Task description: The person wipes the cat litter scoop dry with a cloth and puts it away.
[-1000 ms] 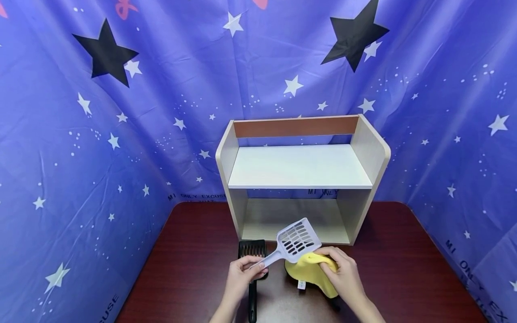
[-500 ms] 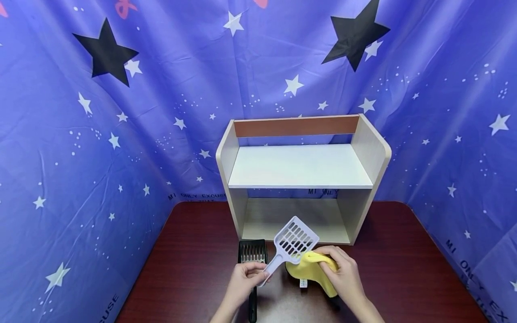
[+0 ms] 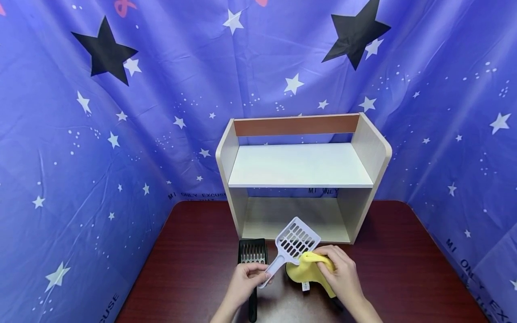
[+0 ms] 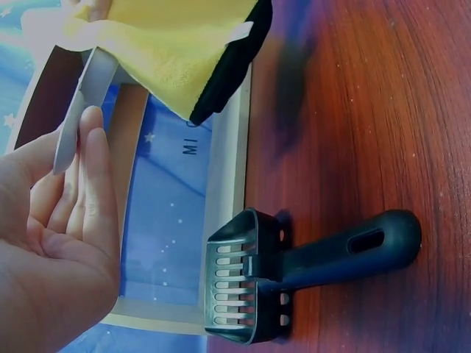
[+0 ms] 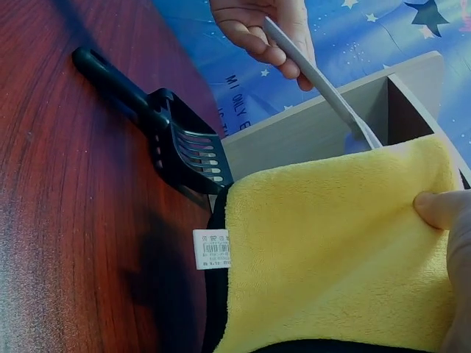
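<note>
Left hand (image 3: 245,281) pinches white scoop (image 3: 285,255), right hand (image 3: 341,272) pinches cloth (image 3: 308,270). Right wrist view: cloth hides white scoop's end. Head view: left hand covers black scoop (image 4: 298,265) mid-length.

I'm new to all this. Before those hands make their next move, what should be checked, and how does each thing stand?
1. Left hand grips the white slotted scoop by its handle: ok.
2. Right hand holds the yellow cloth: ok.
3. Cloth covers the whole slotted end: not ok; the head view shows most slots bare.
4. Cloth presses firmly on the scoop: cannot tell; they overlap at one corner, but pressure doesn't show.
5. Cloth's label is clear of the scoop: ok; it sticks out from the cloth's dark edge.
6. Black scoop rests on the table, out of both hands: ok.
</note>
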Tool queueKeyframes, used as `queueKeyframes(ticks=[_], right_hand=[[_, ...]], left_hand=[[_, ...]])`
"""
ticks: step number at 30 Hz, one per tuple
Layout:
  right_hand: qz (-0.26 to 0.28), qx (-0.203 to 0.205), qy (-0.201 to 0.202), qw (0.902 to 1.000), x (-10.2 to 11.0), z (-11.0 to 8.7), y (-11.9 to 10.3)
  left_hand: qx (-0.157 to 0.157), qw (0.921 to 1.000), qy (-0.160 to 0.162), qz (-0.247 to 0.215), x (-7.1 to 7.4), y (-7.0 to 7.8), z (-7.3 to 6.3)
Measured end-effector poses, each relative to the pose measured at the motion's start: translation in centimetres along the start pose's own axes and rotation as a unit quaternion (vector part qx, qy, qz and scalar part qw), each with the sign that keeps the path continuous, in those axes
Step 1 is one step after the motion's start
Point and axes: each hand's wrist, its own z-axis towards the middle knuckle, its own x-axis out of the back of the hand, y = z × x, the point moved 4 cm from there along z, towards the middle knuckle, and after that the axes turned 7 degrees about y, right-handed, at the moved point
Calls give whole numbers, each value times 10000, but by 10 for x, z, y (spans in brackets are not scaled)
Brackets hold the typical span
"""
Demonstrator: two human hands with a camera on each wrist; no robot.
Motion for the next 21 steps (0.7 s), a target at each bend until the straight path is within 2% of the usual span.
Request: queueKeyframes(ticks=[7, 21], right_hand=[[-195, -27, 112, 9997, 3, 3, -1], [-422, -228, 231, 9986, 13, 9, 10]], left_hand=[[132, 9999, -69, 87, 0, 0, -1], [53, 9996, -246, 151, 5, 1, -7]])
